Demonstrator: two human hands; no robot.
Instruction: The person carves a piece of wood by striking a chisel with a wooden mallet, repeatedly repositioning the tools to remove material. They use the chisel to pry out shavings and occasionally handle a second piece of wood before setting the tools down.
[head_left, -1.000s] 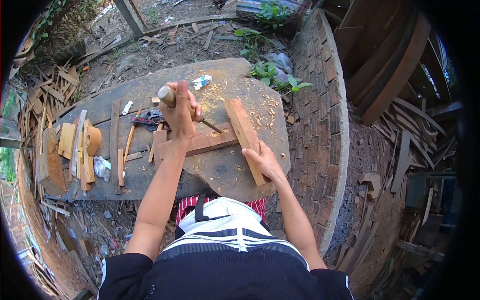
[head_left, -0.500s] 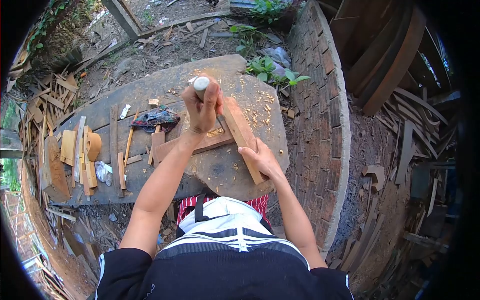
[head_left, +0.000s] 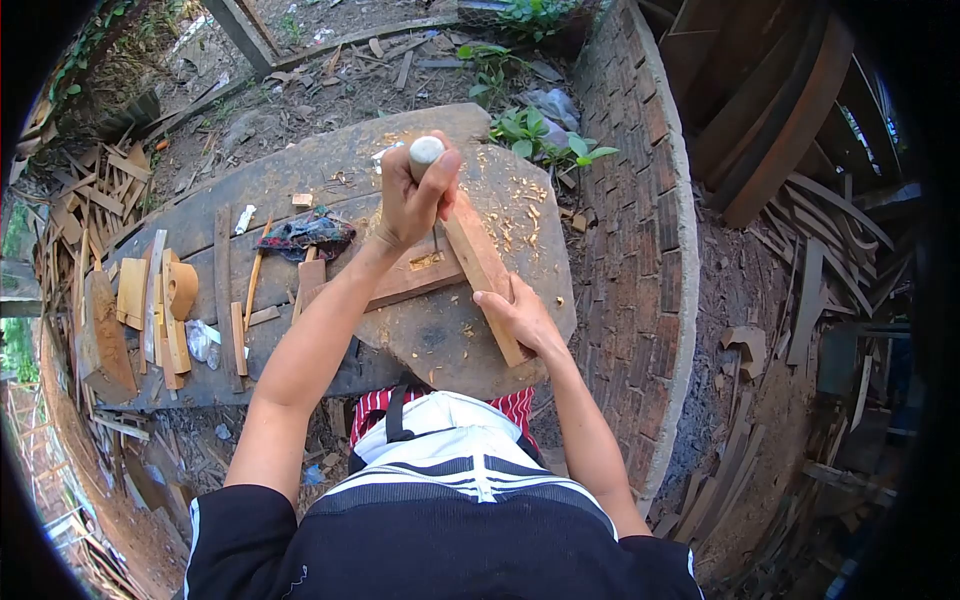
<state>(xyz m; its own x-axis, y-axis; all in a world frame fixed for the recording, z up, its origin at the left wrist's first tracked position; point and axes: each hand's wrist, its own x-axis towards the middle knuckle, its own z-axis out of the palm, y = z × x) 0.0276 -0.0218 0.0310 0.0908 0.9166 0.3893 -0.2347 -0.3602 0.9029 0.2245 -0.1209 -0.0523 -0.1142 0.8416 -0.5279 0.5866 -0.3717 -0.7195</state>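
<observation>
My left hand (head_left: 418, 200) is wrapped round a chisel (head_left: 426, 152) with a pale round handle end; its thin blade points down at a cut mortise (head_left: 427, 261) in a reddish wooden piece (head_left: 400, 281). Around that mortise lie small yellow shavings. My right hand (head_left: 523, 315) grips the near part of a second wooden block (head_left: 477, 250), thumb on top and fingers round its right side. This block slants across the end of the first piece. Both pieces rest on the worn wooden bench (head_left: 440, 345).
Wood parts (head_left: 170, 310), a dark patterned cloth (head_left: 307, 235) and a plastic bag (head_left: 203, 341) lie on the bench's left side. Shavings are scattered at the far right. A low brick wall (head_left: 640, 220) runs along the right, and scrap wood (head_left: 105, 195) is piled at left.
My left hand and the chisel have shifted slightly right and down, and the left forearm has swung a little outward. My right hand keeps its grip on the block.
</observation>
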